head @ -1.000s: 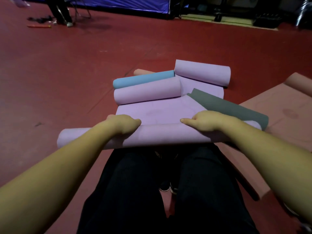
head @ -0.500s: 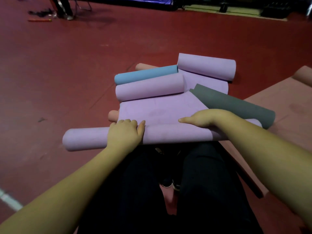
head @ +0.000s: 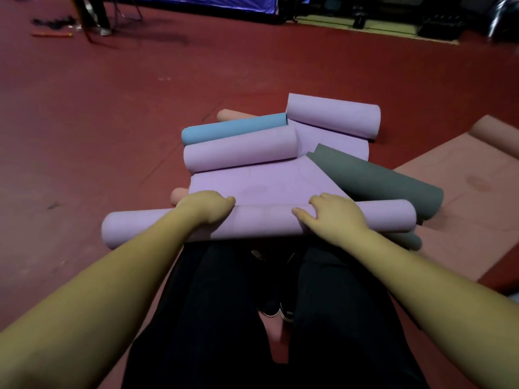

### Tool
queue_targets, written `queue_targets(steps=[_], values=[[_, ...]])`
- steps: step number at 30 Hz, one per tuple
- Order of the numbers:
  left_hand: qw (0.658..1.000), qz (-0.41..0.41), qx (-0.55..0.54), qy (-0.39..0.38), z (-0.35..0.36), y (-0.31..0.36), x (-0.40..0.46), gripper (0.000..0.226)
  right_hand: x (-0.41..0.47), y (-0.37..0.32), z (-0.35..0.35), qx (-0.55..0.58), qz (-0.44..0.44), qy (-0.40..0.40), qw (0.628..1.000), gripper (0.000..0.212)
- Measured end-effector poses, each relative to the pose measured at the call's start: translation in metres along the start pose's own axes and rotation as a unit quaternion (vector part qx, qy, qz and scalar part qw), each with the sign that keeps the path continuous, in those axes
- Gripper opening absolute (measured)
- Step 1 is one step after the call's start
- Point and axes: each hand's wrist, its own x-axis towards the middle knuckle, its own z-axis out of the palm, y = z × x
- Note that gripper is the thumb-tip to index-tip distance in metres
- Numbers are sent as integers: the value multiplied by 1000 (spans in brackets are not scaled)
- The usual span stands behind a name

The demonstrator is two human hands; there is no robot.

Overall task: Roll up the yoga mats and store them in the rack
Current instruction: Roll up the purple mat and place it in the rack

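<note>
A purple yoga mat lies across my lap, its near part wound into a long roll (head: 266, 223) and its flat part (head: 252, 183) stretching away from me. My left hand (head: 207, 207) grips the roll left of centre, fingers curled over its far side. Right of centre, my right hand (head: 334, 217) holds the roll with the palm on top, the thumb pointing left and the fingers bent over the far edge. No rack is in view.
Beyond the flat part lie a purple roll (head: 241, 148), a blue roll (head: 233, 129), another purple roll (head: 334, 115) and a grey roll (head: 379, 181). A pink mat (head: 463, 192) lies partly unrolled on the red floor at right. A person's legs (head: 95, 18) stand far left.
My left hand went from lying flat on the roll to curling over its far side. My right hand shifted back onto the top of the roll. The roll sits slightly further along the mat.
</note>
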Motion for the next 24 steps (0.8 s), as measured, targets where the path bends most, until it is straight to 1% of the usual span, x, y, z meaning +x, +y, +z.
queue_targets(steps=[3,5,6,8,9,10,12,15,16,18,21,22,24], values=[[999,-12,-21,-23,-2,3,2,61,10,-2,1,-1,23,-18,1000,64],[999,-20,-24,-10,-1,3,2,62,16,-2,0,7,24,-32,999,65],[1000,-14,-11,12,2,2,1,60,18,-2,-1,10,22,-36,999,66],[995,27,39,89,14,-4,2,54,21,-2,-2,16,20,-47,999,66],[987,50,65,137,23,-9,0,54,23,-2,-2,18,22,-55,998,66],[981,61,72,169,31,-12,-4,59,24,-2,-3,21,23,-63,997,66],[975,65,45,208,44,-16,-14,68,28,-2,-5,27,30,-81,996,67],[965,76,53,247,57,-19,-21,66,29,-2,-8,28,34,-94,995,67],[963,75,47,254,56,-18,-21,67,28,-3,-10,28,35,-93,995,67],[968,73,38,236,51,-16,-22,70,26,-4,-12,27,37,-93,995,68],[974,77,52,206,33,-8,-28,79,25,-2,-24,26,45,-100,994,70],[974,79,57,205,27,-7,-29,79,26,-1,-29,27,46,-111,992,71],[972,79,68,208,17,-7,-31,71,28,1,-39,36,43,-146,988,75]])
